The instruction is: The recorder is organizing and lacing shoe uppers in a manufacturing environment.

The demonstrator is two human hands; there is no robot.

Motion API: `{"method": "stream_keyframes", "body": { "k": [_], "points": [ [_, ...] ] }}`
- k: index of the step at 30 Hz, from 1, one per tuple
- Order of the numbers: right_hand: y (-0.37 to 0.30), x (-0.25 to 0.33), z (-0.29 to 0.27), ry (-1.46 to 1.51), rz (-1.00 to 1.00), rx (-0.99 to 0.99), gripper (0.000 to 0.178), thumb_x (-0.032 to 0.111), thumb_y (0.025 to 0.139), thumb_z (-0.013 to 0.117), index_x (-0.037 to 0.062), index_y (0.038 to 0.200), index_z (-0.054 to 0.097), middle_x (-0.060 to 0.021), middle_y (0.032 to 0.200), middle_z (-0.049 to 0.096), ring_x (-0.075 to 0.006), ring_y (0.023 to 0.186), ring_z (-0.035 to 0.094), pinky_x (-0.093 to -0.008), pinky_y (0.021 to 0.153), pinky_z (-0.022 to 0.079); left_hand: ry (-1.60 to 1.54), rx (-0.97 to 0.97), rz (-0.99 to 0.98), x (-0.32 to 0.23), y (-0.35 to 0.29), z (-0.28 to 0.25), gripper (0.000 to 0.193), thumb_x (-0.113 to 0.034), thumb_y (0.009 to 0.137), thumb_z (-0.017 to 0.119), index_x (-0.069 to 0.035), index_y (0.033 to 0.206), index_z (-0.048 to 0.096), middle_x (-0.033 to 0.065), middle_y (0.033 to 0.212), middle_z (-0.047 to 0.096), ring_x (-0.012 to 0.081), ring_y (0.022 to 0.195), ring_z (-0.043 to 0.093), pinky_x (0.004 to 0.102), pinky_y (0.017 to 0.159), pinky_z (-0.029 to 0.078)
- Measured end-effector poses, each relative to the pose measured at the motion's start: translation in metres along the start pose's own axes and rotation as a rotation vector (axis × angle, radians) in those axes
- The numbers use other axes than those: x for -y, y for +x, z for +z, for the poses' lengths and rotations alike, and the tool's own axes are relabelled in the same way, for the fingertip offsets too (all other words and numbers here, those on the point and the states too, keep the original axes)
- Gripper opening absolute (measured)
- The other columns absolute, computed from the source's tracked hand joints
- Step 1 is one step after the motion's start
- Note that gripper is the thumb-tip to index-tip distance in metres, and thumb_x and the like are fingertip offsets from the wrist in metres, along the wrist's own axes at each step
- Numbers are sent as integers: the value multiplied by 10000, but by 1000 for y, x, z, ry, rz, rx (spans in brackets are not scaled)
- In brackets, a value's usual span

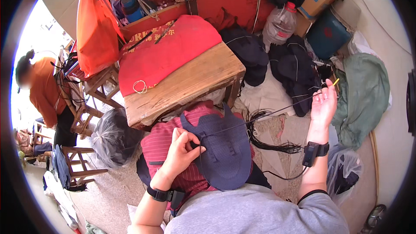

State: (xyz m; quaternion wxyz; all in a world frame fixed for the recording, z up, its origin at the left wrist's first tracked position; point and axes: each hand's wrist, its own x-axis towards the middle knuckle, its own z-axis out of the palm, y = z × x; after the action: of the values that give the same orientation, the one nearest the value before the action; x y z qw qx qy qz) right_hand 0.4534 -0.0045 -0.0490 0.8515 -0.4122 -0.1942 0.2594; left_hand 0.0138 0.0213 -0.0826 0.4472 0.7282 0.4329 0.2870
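Observation:
A navy mesh piece shaped like a shoe upper (223,154) lies flat across my lap, on a dark red striped cloth (162,141). At its left edge, my left hand (184,149) pinches a black cord (264,116). The cord stretches taut over the piece, up and right to my raised right hand (324,104). A thin yellow-ended tool (336,82) sticks out above my right fingers, which are closed around it; the rest of it is hidden. The cord reaches those same fingers.
Ahead stands a wooden table (195,78) with a red cloth (169,47). A bundle of black cords (277,145) lies right of my lap. Dark fabric pieces (292,71), a plastic bottle (279,24) and a green sack (364,95) lie beyond. A person (45,89) sits far left.

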Motion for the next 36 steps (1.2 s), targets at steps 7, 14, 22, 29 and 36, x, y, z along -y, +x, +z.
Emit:
{"method": "stream_keyframes", "body": {
  "k": [7,14,22,29,36],
  "points": [
    [6,36,-5,-96,-182,-186,276,234,1052,454,24,1195,562,63,679,358,-54,597,353,-236,615,374,-27,-3,-35,0,-2,-1,342,-27,747,814,-54,974,559,32,978,375,86,680,408,214,592,414],
    [7,61,-5,-163,-330,-301,292,231,1060,414,31,1208,567,52,712,348,-74,637,349,-262,662,395,-37,-14,-34,-3,-3,-2,345,-47,751,819,-55,988,569,29,968,382,88,679,401,212,591,402],
    [24,81,-22,-245,-504,-431,301,218,1040,430,10,1217,555,24,785,368,-87,651,375,-235,602,385,-52,-39,-38,-2,-4,-2,360,-62,730,840,-74,956,560,2,926,377,79,665,382,201,599,363],
    [-99,-14,85,-648,164,610,104,167,926,689,111,980,620,41,863,613,-22,667,508,-188,576,422,-89,-31,-49,2,-4,-3,366,-74,730,848,-86,952,558,-1,940,382,75,666,382,200,607,363],
    [-163,-67,133,-1046,-83,1293,193,211,815,712,67,861,593,-120,800,662,-319,741,670,-411,639,529,-89,-35,-6,3,-4,-2,368,-65,734,845,-73,975,566,19,951,385,85,682,396,210,595,393]
  ]
}}
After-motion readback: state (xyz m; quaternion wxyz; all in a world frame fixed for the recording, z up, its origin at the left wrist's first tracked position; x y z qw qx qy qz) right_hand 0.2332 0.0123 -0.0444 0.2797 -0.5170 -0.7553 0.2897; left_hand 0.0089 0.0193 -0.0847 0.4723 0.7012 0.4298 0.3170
